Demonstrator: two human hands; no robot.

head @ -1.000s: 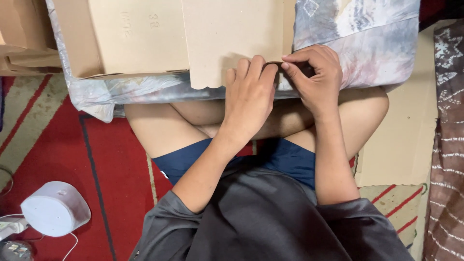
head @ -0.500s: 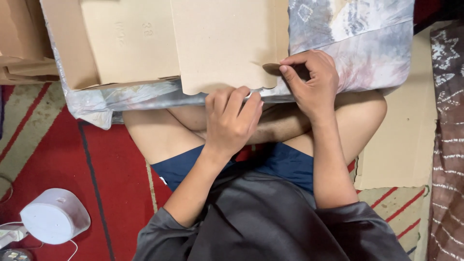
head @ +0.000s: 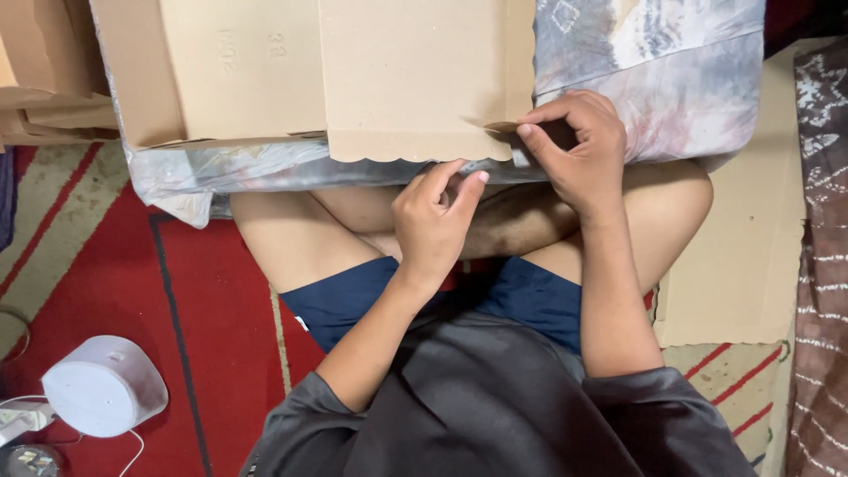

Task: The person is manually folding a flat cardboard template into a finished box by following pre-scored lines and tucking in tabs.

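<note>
Cardboard sheet (head: 415,79) lies flat and unfolded on the grey patterned cushion (head: 654,71) across the person's lap, its scalloped edge nearest, with the right hand (head: 579,146) pinching its right corner and the left hand (head: 433,225) loosely curled, holding nothing, just below the edge.

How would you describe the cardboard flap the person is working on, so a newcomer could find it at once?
Start at the grey patterned cushion lying across the person's knees. Flat cardboard pieces rest on it; the flap is the one nearest the body, pinched at its corner by the right hand. Only it has a scalloped lower edge.
</note>
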